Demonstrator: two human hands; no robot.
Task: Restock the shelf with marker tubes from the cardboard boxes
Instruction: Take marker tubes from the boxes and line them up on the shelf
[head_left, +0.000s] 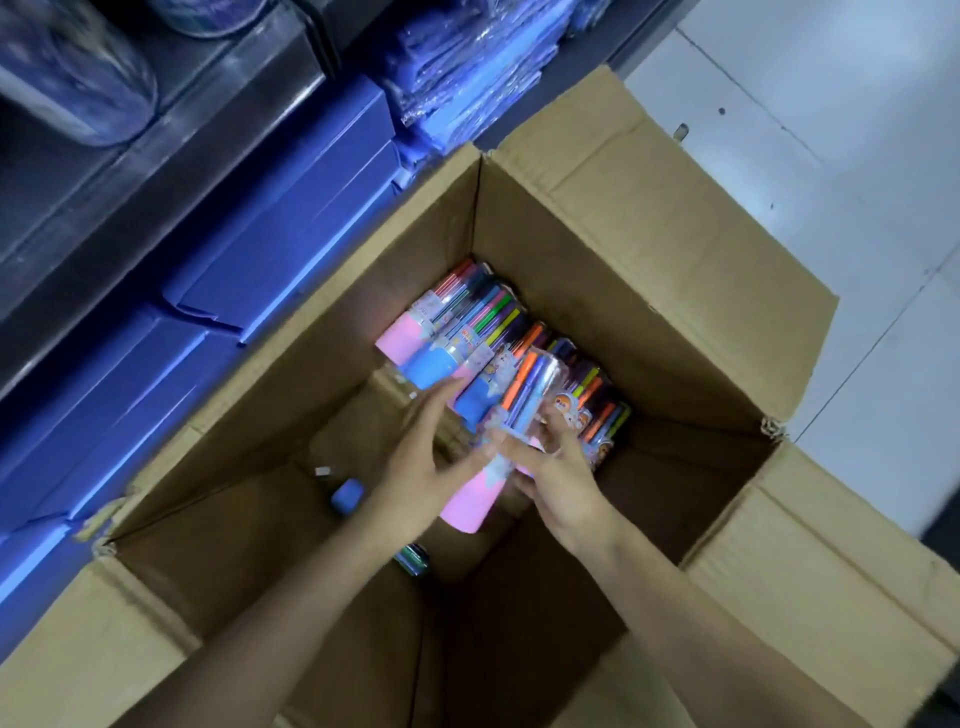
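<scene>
Head view: cardboard box (649, 249) open on floor beside blue shelf stock (270, 234). Marker tubes (467, 322) lie in row at box bottom, far side. Left hand (415, 467) and right hand (561, 478) together grip one pink-capped tube (488, 478), tilted, just above row. Loose blue cap (347, 496) on box floor, left.

Pale tiled floor (779, 156) with thin dark seams, carrying an open cardboard box (649, 249) into which both hands reach, flaps folded outward. Beyond and to the left of the left hand (415, 467), a dark shelf (156, 171) carries flat blue boxes (291, 218) lying side by side, and stacked blue plastic-wrapped packs (467, 78) directly beyond the hands.
</scene>
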